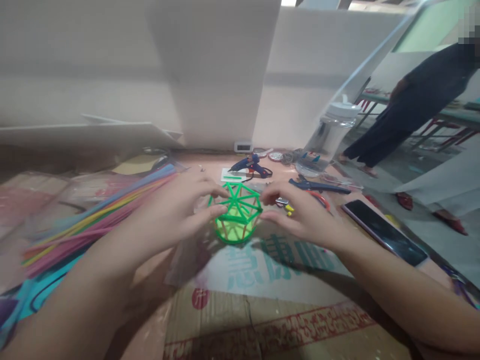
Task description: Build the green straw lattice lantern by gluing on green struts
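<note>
Curves the fingers of the left hand around the left edge of the green frame, thumb in front and forefinger behind; cannot tell through the blur whether pinching or only touching. Holds the fingers of the right hand parted at the right edge, forefinger above thumb, with a gap between; cannot tell whether touching the corner there. Has the frame upright between both hands, near the far part of a white sheet with blue-green lettering; cannot tell whether resting or slightly raised.

Seems well along, judging by the frame: already joined into one piece from a spoked top, tan upright sticks and a round green base. Cannot tell how much is left; at least left unattached, one green stick on a white card.

Counting outward: two hands, one frame, one sheet on printed cardboard, one card, one blue glue gun, one small clock, one pair of blue-handled pliers, one clear bottle, one phone. To the left, one bundle of colored fuzzy sticks, too blurred to count singly. Beyond, at right, one person in dark clothes.
</note>
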`<state>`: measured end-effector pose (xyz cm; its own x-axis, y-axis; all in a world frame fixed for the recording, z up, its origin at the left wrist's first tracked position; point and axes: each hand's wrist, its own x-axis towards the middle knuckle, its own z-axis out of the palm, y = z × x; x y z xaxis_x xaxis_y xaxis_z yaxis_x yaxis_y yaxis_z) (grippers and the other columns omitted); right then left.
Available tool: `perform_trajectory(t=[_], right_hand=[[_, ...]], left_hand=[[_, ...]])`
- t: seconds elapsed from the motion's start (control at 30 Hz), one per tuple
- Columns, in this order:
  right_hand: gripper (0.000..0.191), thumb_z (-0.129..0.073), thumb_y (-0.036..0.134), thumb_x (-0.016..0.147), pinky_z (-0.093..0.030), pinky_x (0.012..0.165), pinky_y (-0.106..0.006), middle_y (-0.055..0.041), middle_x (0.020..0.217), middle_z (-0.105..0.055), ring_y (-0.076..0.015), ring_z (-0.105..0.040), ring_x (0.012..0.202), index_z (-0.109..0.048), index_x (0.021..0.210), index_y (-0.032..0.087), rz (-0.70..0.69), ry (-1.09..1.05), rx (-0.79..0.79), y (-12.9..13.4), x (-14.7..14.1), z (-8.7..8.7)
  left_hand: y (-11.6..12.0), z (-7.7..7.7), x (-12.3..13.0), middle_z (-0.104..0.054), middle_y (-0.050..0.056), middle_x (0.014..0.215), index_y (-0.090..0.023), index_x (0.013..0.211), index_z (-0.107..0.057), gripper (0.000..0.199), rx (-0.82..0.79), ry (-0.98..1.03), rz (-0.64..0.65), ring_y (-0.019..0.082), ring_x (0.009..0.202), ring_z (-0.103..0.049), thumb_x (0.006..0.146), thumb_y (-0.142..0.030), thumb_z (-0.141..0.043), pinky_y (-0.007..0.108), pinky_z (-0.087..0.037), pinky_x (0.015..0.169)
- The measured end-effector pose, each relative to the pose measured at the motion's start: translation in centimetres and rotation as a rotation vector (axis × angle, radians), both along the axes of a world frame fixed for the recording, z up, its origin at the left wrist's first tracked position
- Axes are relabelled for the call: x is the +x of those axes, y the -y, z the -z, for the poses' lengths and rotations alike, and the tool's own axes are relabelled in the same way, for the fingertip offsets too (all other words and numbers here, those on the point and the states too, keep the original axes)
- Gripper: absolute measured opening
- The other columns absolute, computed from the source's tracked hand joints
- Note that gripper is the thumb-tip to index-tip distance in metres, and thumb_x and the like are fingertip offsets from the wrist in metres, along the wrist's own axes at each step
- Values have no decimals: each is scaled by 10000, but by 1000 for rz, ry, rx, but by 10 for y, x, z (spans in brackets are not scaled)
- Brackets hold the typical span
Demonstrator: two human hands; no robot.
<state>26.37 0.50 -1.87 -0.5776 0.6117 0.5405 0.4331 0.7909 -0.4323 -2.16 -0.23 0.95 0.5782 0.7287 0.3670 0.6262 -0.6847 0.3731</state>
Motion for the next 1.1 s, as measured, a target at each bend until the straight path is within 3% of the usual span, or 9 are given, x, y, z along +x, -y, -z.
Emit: perform_trajectory(t=[0.17, 0.27, 0.47, 0.63, 0.73, 0.87, 0.97, 1.1], right_hand=[[224, -674, 329, 972, -498, 750, -354, -7, 827, -606, -188, -599, 797, -528, 821, 251, 166, -356, -42, -8, 22, -18], [207, -691, 338, 960, -524, 739, -375, -18, 818, -676, -202, -647, 779, -581, 807, 252, 215, -409, -94, -1, 29, -25], [103, -667, 252, 960, -573, 755, -356, -15, 822, -771, -204, -739, 787, -693, 863, 230, 183, -266, -136, 19, 19, -21], [156, -577, 130, 990, -586, 852, -349, -45, 1003, -786, -195, -741, 947, -698, 1026, 223, 112, -135, 9, 26, 6, -9], [109, -614, 156, 987, -568, 940, -411, -82, 1090, -757, -224, -698, 1062, -682, 1050, 213, 40, -83, 177, 27, 1, -3], [65, -662, 186, 974, -528, 1022, -473, -120, 1190, -726, -262, -636, 1161, -719, 1004, 190, -20, -13, 314, 27, -5, 6], [154, -666, 164, 969, -459, 1111, -536, -134, 1265, -714, -285, -602, 1241, -732, 1108, 183, 4, 29, 356, 25, -8, 12], [128, -661, 186, 978, -351, 1192, -612, -111, 1265, -721, -298, -575, 1292, -742, 1074, 210, 59, 64, 379, 24, -8, 17]], left_hand=[[-6, -1, -19, -630, 62, 1297, -296, 1186, -721, 364, -94, -98, 78, 270, 1214, -583, 863, -444, -802, 399, -469, 1019], [-3, 4, -13, -613, 69, 1366, -273, 1225, -672, 367, -137, -131, 92, 263, 1248, -576, 892, -385, -779, 396, -483, 1028], [11, 20, 6, -648, 71, 1256, -236, 1123, -639, 205, -102, -61, -34, 261, 1203, -616, 950, -337, -687, 428, -519, 1017], [25, 31, 12, -601, 89, 1315, -229, 1157, -597, 275, -72, -48, -143, 286, 1232, -597, 949, -377, -700, 466, -527, 1012], [26, 38, 15, -570, 84, 1380, -256, 1246, -576, 377, 120, -9, -123, 294, 1292, -551, 932, -389, -735, 488, -486, 1067], [23, 45, 20, -573, 87, 1379, -261, 1229, -596, 322, 359, 88, -38, 274, 1304, -534, 959, -397, -705, 476, -441, 1118], [22, 49, 21, -584, 103, 1371, -237, 1155, -631, 267, 391, 74, -21, 288, 1316, -526, 957, -399, -708, 506, -413, 1140], [22, 50, 21, -611, 120, 1343, -208, 1034, -677, 215, 407, 6, -49, 328, 1321, -518, 947, -400, -720, 554, -398, 1136]])
